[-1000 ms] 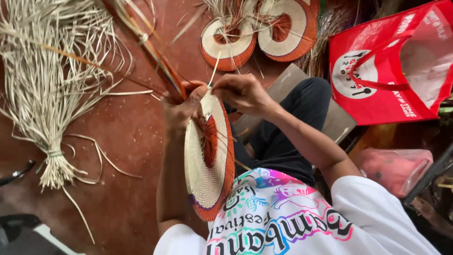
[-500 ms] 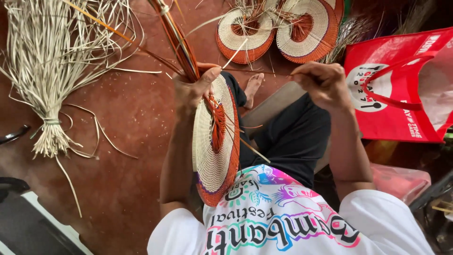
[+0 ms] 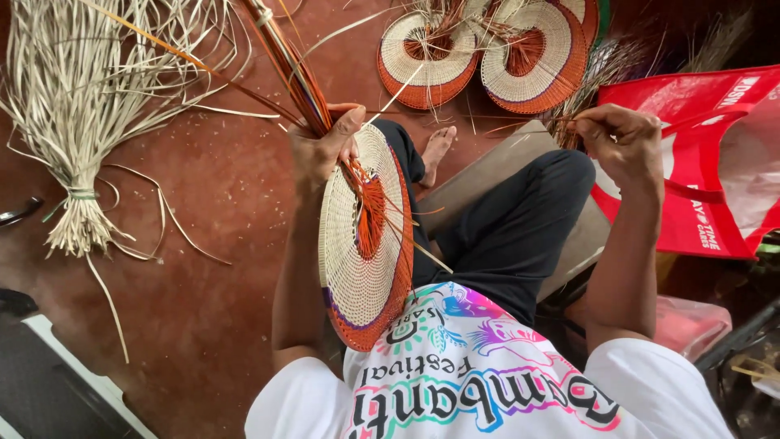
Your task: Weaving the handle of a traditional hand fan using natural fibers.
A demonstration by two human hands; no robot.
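**Woven fan in hand, strand drawn out to the right**

Setting: a red-brown floor (image 3: pixel 211 244), strewn with weaving stock; you sit on a low grey seat (image 3: pixel 487 175), one bare foot (image 3: pixel 437 148) showing beyond the knee.

Item 1: your left hand (image 3: pixel 325 150), fingers closed around the top edge of a round woven fan (image 3: pixel 361 236), cream with an orange rim and centre, held upright on edge at the middle of the scene, together with a sheaf of orange strips (image 3: pixel 292 69).

Item 2: your right hand (image 3: pixel 621 142), fingertips pinched shut on a thin strand (image 3: pixel 471 116). Half a second ago this hand sat nearer the fan; it now lies further right, so the strand runs longer and taut, which suggests a stitch being pulled tight.

Item 3: a tied bundle of pale straw (image 3: pixel 81 122), far left.

Item 4: two finished fans (image 3: pixel 487 53), far centre.

Item 5: a red bag (image 3: pixel 715 162), right.
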